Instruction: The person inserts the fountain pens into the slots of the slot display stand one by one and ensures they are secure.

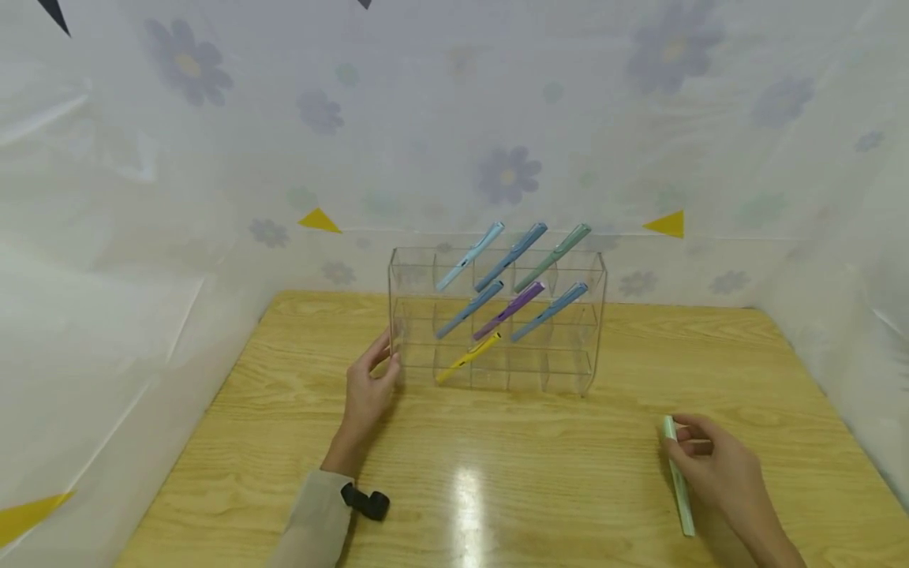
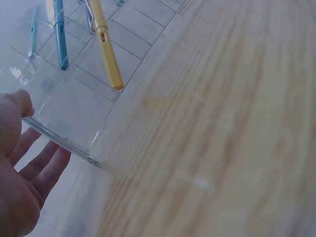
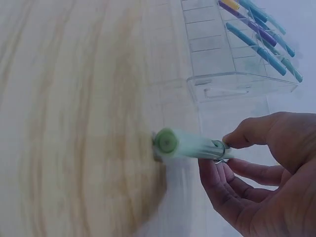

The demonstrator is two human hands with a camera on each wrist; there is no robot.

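Observation:
A clear acrylic pen rack [image 1: 525, 379] with three tiers stands on the table. My left hand [image 1: 369, 386] grips its left side panel, thumb on one face and fingers on the other, as the left wrist view shows. At the right, my right hand [image 1: 720, 465] pinches a light green pen [image 1: 680, 489] near its upper end, apart from the rack. Slanting in the rack's top tier are a light blue pen [image 1: 470, 256], a blue pen [image 1: 511, 256] and a green pen [image 1: 554, 256]. The middle tier holds a purple pen [image 1: 509, 311] between two blue ones; a yellow pen [image 2: 106, 44] leans in the bottom tier.
The wooden table [image 1: 540, 473] has a bright reflection at its front. Behind it hangs a flower-printed white sheet [image 1: 426, 118] with yellow triangles. A black strap with a small device [image 1: 369, 502] sits on the left sleeve.

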